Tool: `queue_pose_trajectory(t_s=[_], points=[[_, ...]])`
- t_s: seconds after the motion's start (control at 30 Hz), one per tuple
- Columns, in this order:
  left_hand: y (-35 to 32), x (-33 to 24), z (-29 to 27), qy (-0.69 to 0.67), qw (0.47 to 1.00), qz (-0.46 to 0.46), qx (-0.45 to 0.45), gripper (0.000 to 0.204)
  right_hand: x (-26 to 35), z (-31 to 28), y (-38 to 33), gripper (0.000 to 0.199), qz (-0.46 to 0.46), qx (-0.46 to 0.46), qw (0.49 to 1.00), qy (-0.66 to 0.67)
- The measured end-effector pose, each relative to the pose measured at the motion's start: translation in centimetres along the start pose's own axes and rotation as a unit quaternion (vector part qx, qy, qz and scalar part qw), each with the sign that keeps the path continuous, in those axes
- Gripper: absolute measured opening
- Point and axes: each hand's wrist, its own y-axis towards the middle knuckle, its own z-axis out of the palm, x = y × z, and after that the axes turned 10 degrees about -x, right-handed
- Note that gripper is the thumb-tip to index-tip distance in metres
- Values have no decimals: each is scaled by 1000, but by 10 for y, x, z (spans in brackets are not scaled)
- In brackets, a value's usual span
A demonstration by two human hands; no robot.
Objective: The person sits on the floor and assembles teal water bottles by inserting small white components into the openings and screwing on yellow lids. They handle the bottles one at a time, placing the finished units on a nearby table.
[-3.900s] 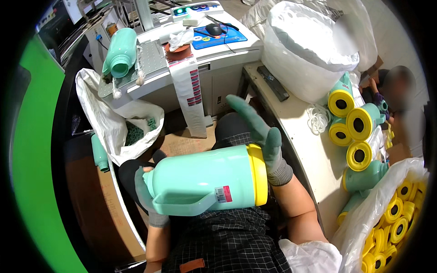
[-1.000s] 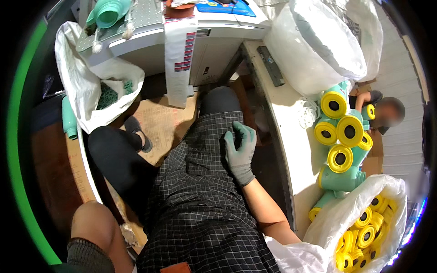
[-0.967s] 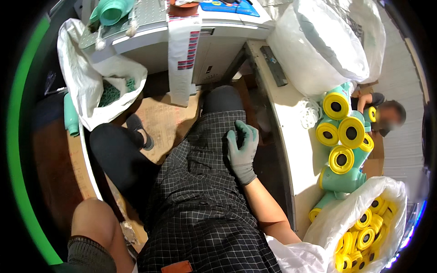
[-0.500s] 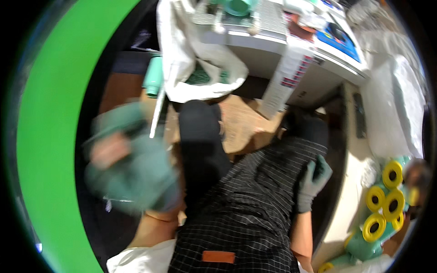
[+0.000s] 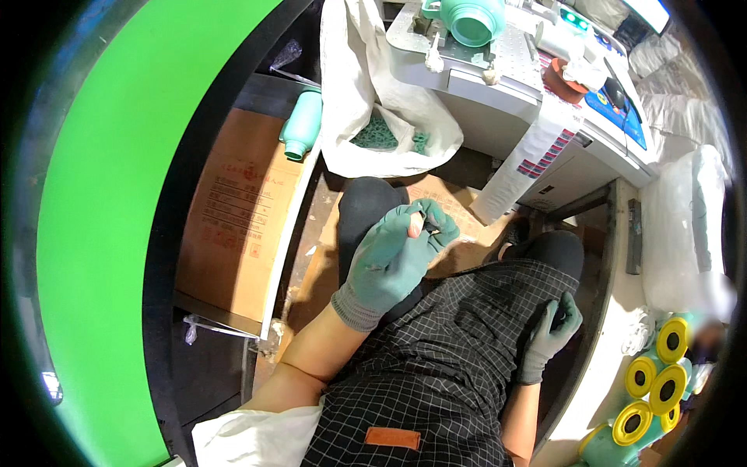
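Observation:
My left hand (image 5: 393, 261), in a green glove with a grey cuff, is raised over my left thigh. Its fingers are curled together, with a bare fingertip poking out of the glove; whatever they pinch is too small to make out. Down by my right thigh, my right hand (image 5: 549, 333), gloved alike, lies beside the black checked apron (image 5: 436, 342). Its fingers are loosely bent, the thumb stands apart from them, and I see nothing held. Beyond the left hand, a mint-green bottle (image 5: 305, 123) lies on its side on a cardboard box (image 5: 241, 210).
A white sack (image 5: 389, 162) with green scraps hangs below a grey machine (image 5: 498, 87), on which another green bottle (image 5: 471, 23) rests. A white label strip (image 5: 529, 156) hangs from it. Several yellow-rimmed green bottles (image 5: 668, 389) stand at right. A green surface (image 5: 101, 233) curves along the left.
My left hand has swung from the far left, where it was blurred, rightward over my thigh, uncovering the cardboard box. The view has shifted a little; my right hand stays by my thigh.

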Motion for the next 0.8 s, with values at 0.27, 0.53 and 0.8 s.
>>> queue_pose_trajectory(t_s=[0.27,0.53,0.8], points=[[-4,4,1,3,999,-14,-36,20,3,0,-1,34,-1,-8,1000,5],[-3,-1,14,45,998,-19,-43,15,1,0,-1,34,-13,-16,1000,4],[1,0,9,39,996,-69,-44,21,0,0,-2,31,-7,-19,1000,5]])
